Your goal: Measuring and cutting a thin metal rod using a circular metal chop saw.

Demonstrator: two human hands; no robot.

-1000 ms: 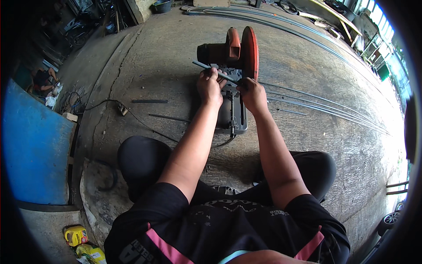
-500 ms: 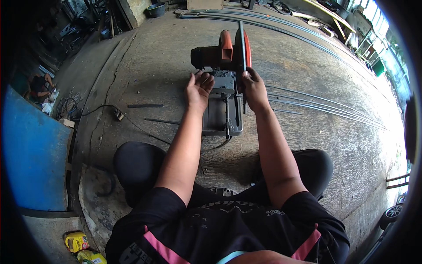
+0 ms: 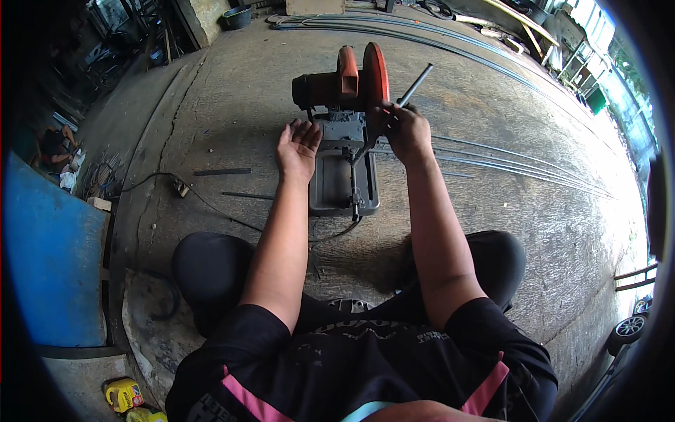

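Observation:
A chop saw (image 3: 325, 93) with a red disc guard and handle stands on the floor in front of me, its head raised above a grey metal base (image 3: 314, 186) with a clamp screw (image 3: 354, 184). On the guard's right side, my right hand (image 3: 409, 135) grips a thin steel rod (image 3: 416, 84). The rod slants up and away to the right; the fingers partly hide its lower part. My left hand (image 3: 299, 151) is by the saw's left side, palm turned up, fingers apart, holding nothing.
Long steel rods (image 3: 506, 166) lie right of the saw; more (image 3: 450, 49) run across the back. Two short bars (image 3: 222, 171) and a power cord (image 3: 211, 200) are at left. A blue panel (image 3: 53, 246) stands far left, with a seated person (image 3: 58, 149) beyond.
The rod has swung from nearly upright along the guard to a slant leading up and right. My right hand has turned with it, slightly away from the saw. My left hand remains open.

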